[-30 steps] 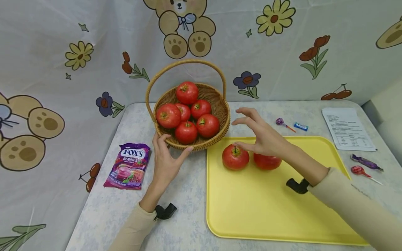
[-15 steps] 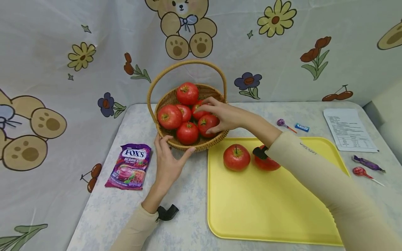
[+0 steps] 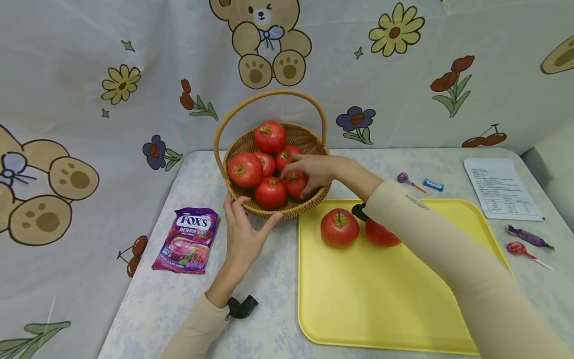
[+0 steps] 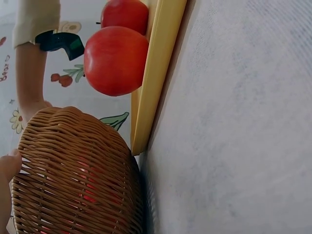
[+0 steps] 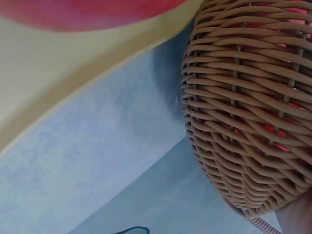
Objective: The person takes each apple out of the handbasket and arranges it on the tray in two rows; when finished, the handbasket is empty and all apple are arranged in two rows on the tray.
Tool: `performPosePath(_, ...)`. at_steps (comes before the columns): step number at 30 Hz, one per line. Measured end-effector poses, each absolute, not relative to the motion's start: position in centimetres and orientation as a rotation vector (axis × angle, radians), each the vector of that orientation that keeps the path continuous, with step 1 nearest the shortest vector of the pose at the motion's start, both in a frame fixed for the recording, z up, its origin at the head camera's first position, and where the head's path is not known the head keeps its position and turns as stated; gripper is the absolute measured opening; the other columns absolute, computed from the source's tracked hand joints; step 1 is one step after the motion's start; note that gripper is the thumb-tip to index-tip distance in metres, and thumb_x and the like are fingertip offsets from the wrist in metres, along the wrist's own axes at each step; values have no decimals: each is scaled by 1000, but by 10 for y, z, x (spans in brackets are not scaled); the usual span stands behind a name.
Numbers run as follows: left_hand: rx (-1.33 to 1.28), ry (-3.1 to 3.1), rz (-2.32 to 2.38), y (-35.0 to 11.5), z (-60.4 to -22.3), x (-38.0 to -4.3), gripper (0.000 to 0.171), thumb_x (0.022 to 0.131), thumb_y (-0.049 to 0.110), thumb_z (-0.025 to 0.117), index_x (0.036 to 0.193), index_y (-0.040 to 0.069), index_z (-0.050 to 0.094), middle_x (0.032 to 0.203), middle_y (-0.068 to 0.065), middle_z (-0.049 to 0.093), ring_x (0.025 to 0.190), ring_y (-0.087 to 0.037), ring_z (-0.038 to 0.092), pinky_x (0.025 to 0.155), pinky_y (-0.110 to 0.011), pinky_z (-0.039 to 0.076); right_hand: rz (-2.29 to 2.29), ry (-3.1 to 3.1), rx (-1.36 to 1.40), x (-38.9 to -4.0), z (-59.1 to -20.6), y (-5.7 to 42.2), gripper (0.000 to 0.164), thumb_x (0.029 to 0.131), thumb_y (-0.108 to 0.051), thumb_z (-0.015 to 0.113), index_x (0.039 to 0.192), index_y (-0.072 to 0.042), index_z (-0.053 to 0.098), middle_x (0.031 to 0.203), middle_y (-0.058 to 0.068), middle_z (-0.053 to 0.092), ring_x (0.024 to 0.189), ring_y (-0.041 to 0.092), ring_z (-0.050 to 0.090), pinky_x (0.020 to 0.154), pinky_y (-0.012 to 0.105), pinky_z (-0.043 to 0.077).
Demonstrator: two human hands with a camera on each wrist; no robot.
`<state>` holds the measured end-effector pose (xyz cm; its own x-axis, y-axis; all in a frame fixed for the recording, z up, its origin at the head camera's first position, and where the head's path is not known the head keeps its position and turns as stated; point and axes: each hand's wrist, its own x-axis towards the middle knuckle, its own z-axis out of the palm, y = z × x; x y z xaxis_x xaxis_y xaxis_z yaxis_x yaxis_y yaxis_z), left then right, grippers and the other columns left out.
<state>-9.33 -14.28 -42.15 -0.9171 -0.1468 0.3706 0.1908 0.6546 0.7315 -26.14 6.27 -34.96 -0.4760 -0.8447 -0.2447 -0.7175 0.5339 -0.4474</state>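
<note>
Gripping an apple (image 3: 295, 182) inside basket (image 4: 80, 170) — right hand (image 3: 317, 170) (left hand (image 3: 243, 233) touching rim (image 3: 293, 212)).

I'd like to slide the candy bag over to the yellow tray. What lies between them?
In the head view, the left hand is between the candy bag and the yellow tray, with bare tabletop on either side.

The person's left arm (image 3: 193, 329), in a beige fabric sleeve, reaches forward and inward; the bare left hand (image 3: 244, 237) holds with fingertips bent over and thumb spread toward the right. The beige-sleeved right arm (image 3: 453, 259) slants in across the front, and the bare right hand (image 3: 316, 171) grasps with fingers curved downward, its thumb nearer the body.
</note>
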Motion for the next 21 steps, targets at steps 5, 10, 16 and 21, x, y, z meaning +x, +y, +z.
performPosePath(5,-34,-2478,-1140,-142,-421,-93,75,79,56,75,123,7,38,157,-20,15,147,-32,19,112,-55,30,-300,2362,-1256,-263,-353,60,62,79,-23,83,135,-27,56,139,9,41,120,33,50,102,48,42)
performPosePath(10,-35,-2477,-1126,-141,-422,-93,77,79,57,75,123,7,38,157,-20,15,147,-31,18,113,-55,29,-274,2397,-1261,-263,-355,59,61,77,-21,85,132,-25,60,133,10,43,121,35,48,104,49,39)
performPosePath(16,-45,-2467,-1119,-140,-423,-92,77,78,56,76,123,7,38,157,-21,15,147,-31,18,113,-56,29,-275,2413,-1321,-262,-356,60,56,76,-18,86,127,-22,63,130,10,45,121,36,49,109,52,33)
performPosePath(21,-50,-2465,-1120,-140,-422,-92,77,78,55,77,123,6,39,157,-21,15,148,-31,17,112,-56,29,-326,2418,-1373,-262,-355,62,54,74,-17,86,123,-20,64,130,10,47,122,34,48,110,54,28)
